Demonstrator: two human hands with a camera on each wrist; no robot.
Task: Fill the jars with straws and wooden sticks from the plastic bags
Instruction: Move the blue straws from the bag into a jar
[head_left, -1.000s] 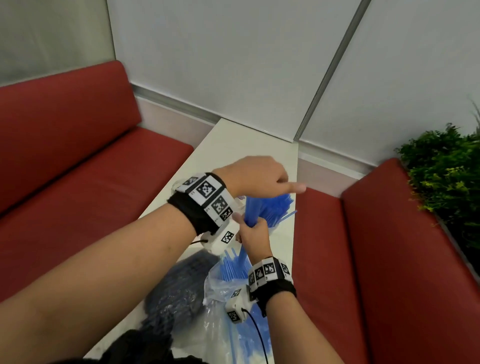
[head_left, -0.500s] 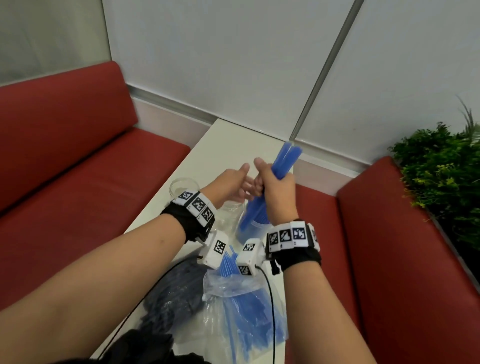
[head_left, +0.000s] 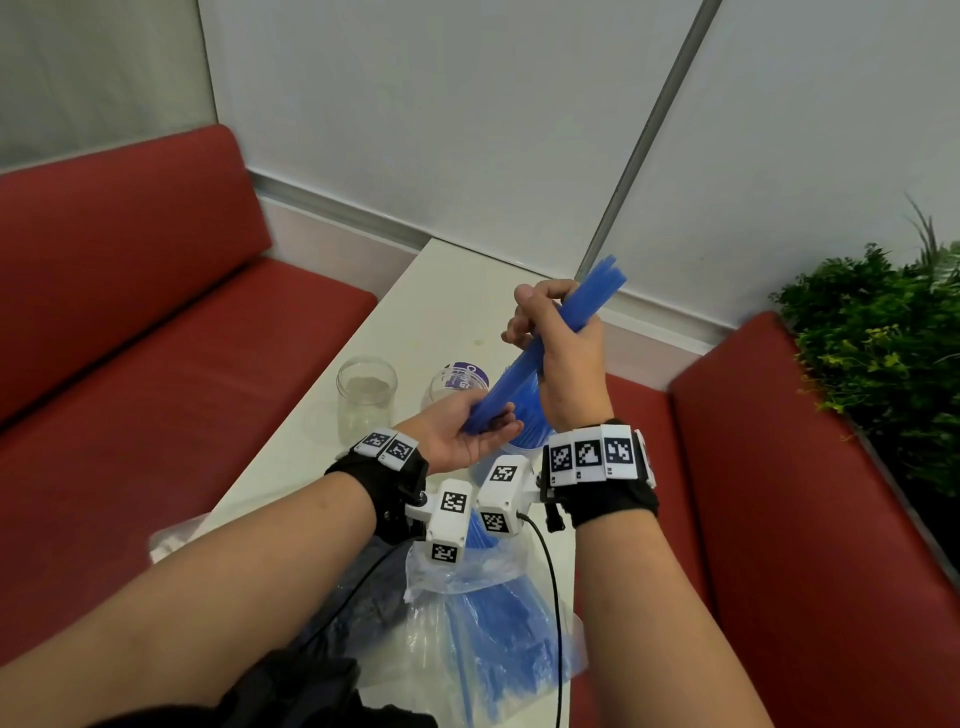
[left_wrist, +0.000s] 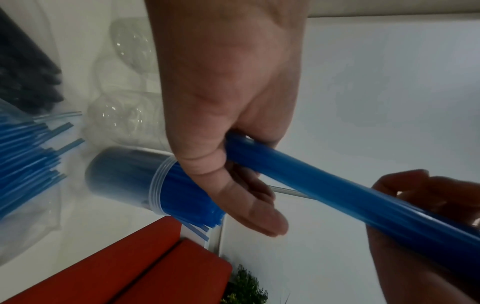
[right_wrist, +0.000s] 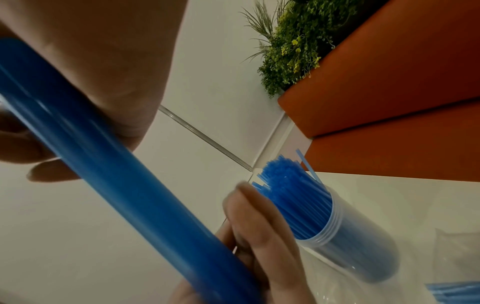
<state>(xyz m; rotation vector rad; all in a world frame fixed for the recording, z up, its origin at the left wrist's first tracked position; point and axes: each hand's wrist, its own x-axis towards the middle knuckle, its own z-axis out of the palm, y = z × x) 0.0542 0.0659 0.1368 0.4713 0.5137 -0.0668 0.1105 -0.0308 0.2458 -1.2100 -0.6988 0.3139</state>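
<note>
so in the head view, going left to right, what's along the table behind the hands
empty clear jar -> jar with the purple label -> bundle of blue straws in the right hand

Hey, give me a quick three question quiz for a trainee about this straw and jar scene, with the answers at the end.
1. True or false: the right hand grips the bundle of blue straws.
2. Which jar already holds straws: A, the straw jar near the hands, or B, the empty jar to their left?
3. Fill in: the left hand supports the bundle's ____ end.

Key: 1 true; 2 A; 3 lower.
</note>
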